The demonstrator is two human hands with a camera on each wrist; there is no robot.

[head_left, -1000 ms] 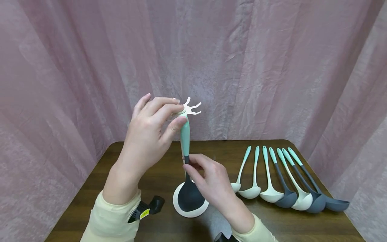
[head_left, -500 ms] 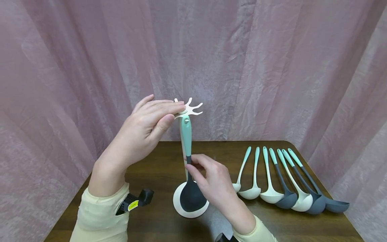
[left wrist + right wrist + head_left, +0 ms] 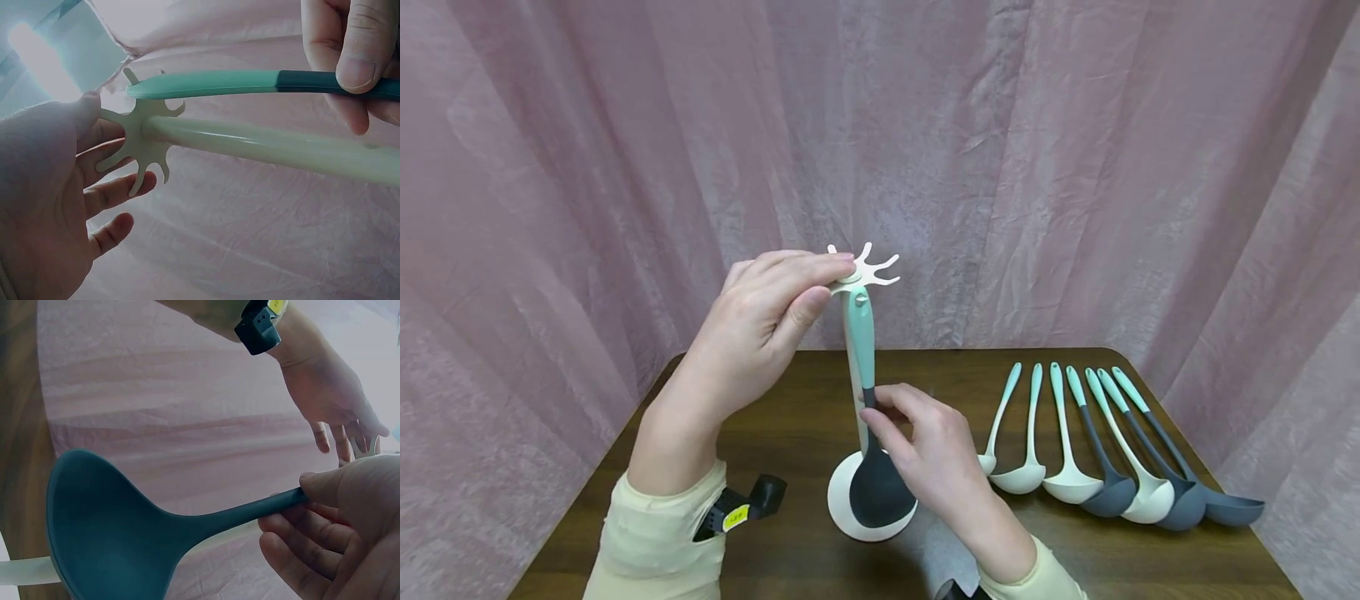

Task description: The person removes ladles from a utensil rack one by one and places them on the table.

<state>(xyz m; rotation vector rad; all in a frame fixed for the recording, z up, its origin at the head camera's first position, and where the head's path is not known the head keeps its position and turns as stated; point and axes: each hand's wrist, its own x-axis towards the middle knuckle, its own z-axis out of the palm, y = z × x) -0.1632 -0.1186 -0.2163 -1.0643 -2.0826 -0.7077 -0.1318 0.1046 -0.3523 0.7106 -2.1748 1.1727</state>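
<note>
A dark-bowled ladle (image 3: 880, 492) with a mint handle (image 3: 862, 346) stands upright against a white utensil stand (image 3: 856, 392). My right hand (image 3: 936, 446) pinches its dark shaft between thumb and fingers, just below the mint part. At the handle's top, a pale hook tip shows in the hole. My left hand (image 3: 760, 321) lies with extended fingers over the top of the stand's hook ring (image 3: 142, 128), its thumb beside the ladle handle. In the right wrist view the ladle bowl (image 3: 112, 531) faces the camera in front of the stand's post (image 3: 28, 570).
Several mint-handled ladles lie in a row on the right of the brown table (image 3: 775, 533), some with white bowls (image 3: 1072, 485), some with grey bowls (image 3: 1234, 508). The stand's round white base (image 3: 841, 504) is under the held ladle. A pink curtain (image 3: 1000, 167) hangs behind.
My left thumb has come off the top of the ladle handle, uncovering the hook tip, and the left hand has drawn slightly left and flattened over the stand. My right hand keeps its pinch.
</note>
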